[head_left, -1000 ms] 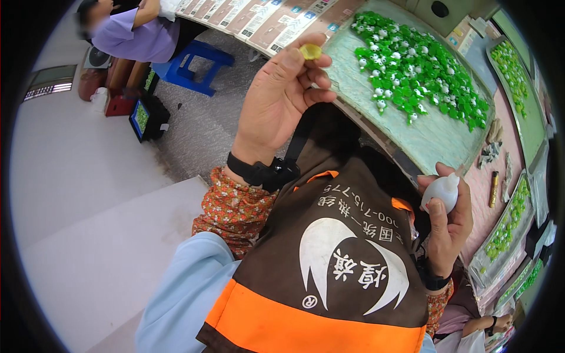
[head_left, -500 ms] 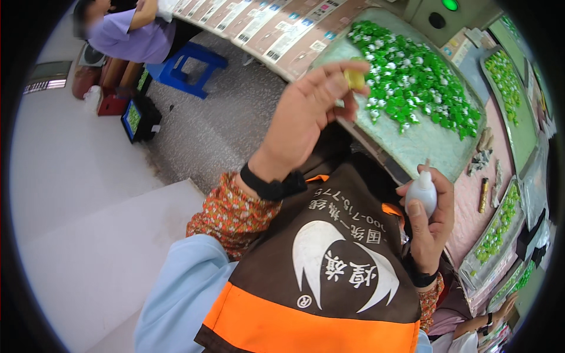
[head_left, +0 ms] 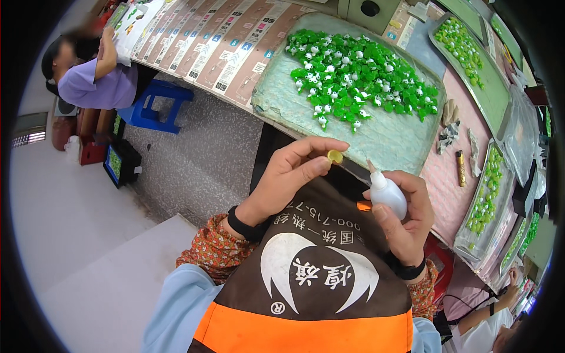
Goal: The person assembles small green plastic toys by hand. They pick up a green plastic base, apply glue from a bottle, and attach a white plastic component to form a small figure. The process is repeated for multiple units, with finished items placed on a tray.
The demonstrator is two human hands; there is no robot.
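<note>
Between the thumb and fingertips of my left hand (head_left: 288, 170) is a small yellow cup-shaped piece (head_left: 335, 156), its hollow side showing. My right hand (head_left: 406, 217) is wrapped round a white squeeze bottle (head_left: 388, 195) with a thin nozzle. The nozzle tip points up and left, a short gap away from the yellow piece. Both hands are held above my brown apron, in front of a pale green tray (head_left: 388, 141). A heap of small green pieces with white round parts (head_left: 359, 76) lies on that tray.
Right of the tray lie a gold-coloured tube (head_left: 460, 168) and crumpled scraps (head_left: 448, 135). Further trays of yellow-green pieces (head_left: 485, 197) stand at the right. A person in purple (head_left: 100, 82) sits at the far left by a blue stool (head_left: 156, 106). Another person's arm shows at lower right.
My left hand has come down and toward the squeeze bottle with the yellow piece. The bottle has shifted left and tilted toward that piece. The whole view has turned somewhat.
</note>
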